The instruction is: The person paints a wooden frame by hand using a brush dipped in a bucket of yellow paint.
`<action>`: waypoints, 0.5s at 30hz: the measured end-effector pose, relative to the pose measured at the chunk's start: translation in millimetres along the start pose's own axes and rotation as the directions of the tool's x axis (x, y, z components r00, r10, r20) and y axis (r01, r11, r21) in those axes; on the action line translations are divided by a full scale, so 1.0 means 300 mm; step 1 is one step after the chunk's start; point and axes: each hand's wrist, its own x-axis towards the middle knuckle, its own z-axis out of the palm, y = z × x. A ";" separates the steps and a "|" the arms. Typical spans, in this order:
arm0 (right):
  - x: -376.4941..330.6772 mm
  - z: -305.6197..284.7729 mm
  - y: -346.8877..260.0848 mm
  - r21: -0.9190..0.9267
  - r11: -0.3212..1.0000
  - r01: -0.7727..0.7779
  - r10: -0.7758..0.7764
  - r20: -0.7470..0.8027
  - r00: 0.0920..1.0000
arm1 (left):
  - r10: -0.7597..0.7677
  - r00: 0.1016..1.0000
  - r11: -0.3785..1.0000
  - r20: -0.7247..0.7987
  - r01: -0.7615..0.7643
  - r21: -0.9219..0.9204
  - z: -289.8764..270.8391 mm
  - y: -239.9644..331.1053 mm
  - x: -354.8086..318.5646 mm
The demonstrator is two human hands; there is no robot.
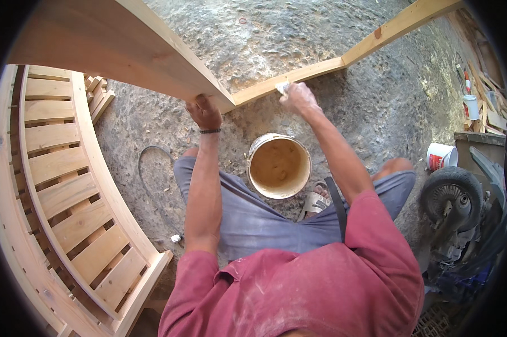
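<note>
A wooden frame stands in front of me, with a wide board (146,62) on the left and a narrow rail (298,76) running off to the right. At the board's lower edge, near the corner, my left hand (204,114) is closed on the wood, a dark bracelet round its wrist. My right hand (300,98), dusted white, pinches a small crumpled white piece (282,87) like cloth or paper against the rail. Between my knees sits a white bucket (306,175) with tan, pasty stuff (276,162) in it.
A slatted wooden piece (68,191) fills the left side, with stacked offcuts (100,100) behind it. A dark cable (140,168) lies on the rough ground (135,123). To the right are a white tub (442,156), a wheel (451,196) and wood scraps (495,115).
</note>
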 end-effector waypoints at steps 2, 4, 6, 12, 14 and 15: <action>0.005 -0.003 0.025 0.051 0.998 -0.035 0.040 -0.104 0.994 | -0.063 0.998 0.997 0.024 0.064 -0.036 0.004 -0.006 -0.004; 0.011 -0.007 0.052 -0.001 1.000 0.016 -0.016 -0.008 1.000 | -0.075 0.997 0.995 0.027 0.076 -0.057 0.011 -0.014 -0.009; 0.016 -0.016 0.081 -0.030 0.998 0.059 -0.059 0.005 0.998 | -0.084 0.996 0.996 -0.015 0.084 -0.040 0.021 -0.027 -0.014; 0.053 -0.049 0.183 -0.018 0.997 -0.081 0.080 -0.054 0.995 | -0.019 0.997 0.999 0.069 0.021 -0.025 0.015 -0.096 -0.042; 0.061 -0.046 0.224 0.018 0.998 -0.056 0.057 -0.103 0.993 | -0.019 0.999 0.995 0.035 0.015 0.096 0.018 -0.120 -0.056; 0.062 -0.040 0.244 0.060 0.997 -0.046 0.055 -0.149 0.987 | -0.016 1.000 0.985 0.014 0.013 0.174 0.020 -0.131 -0.061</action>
